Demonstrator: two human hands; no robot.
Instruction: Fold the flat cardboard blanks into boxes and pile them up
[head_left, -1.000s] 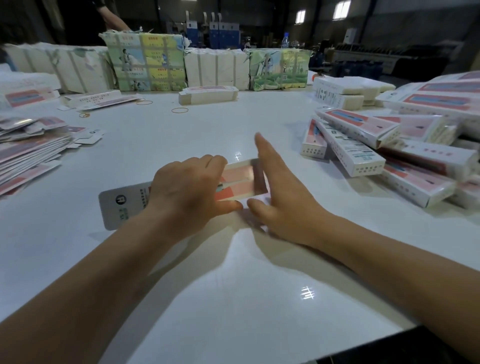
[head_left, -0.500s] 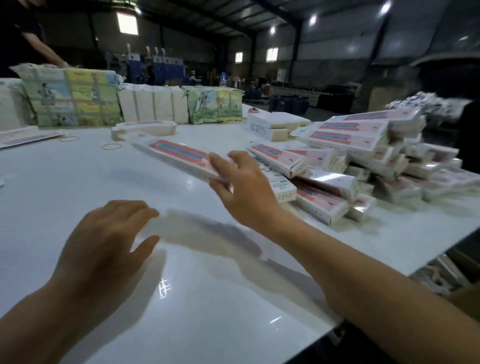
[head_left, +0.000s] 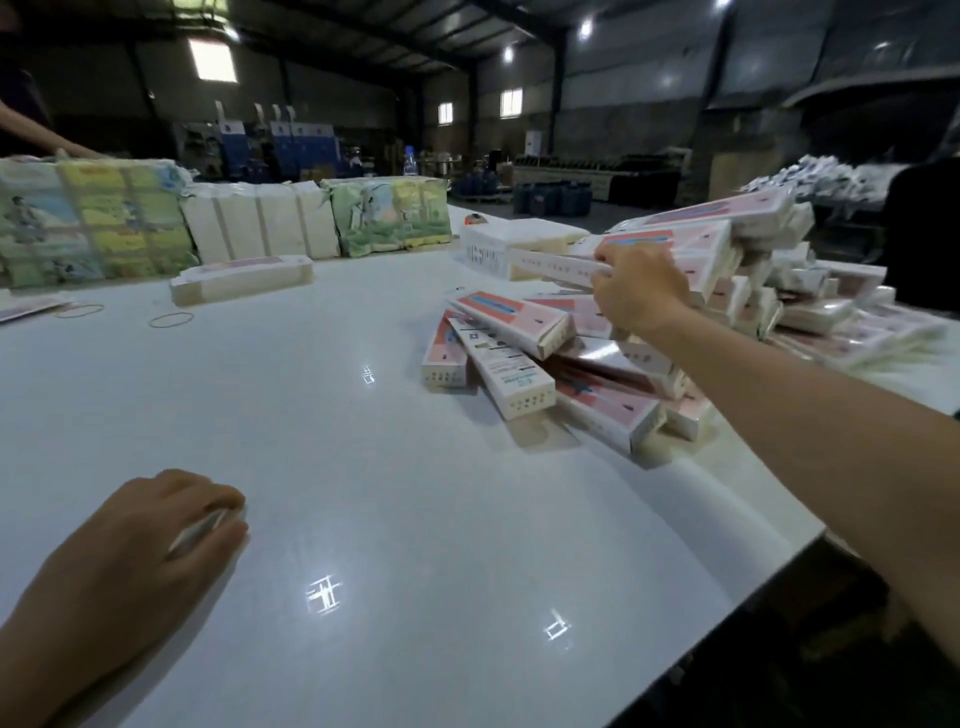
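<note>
right hand (head_left: 641, 293) grips box (head_left: 670, 249) on pile (head_left: 597, 364); left hand (head_left: 156, 540) pinches blank (head_left: 200, 526)

A long folded white cardboard box with a pink and blue printed face (head_left: 670, 252) lies tilted at the top of the heap of folded white-and-pink cardboard boxes (head_left: 582, 364) on the right side of the counter, its near-left end pinched by fingers (head_left: 610, 255). The heap's boxes lie crisscrossed at different angles, several with open ends towards the near edge. One more folded pale cardboard box (head_left: 241, 278) lies flat alone at the far left.
</note>
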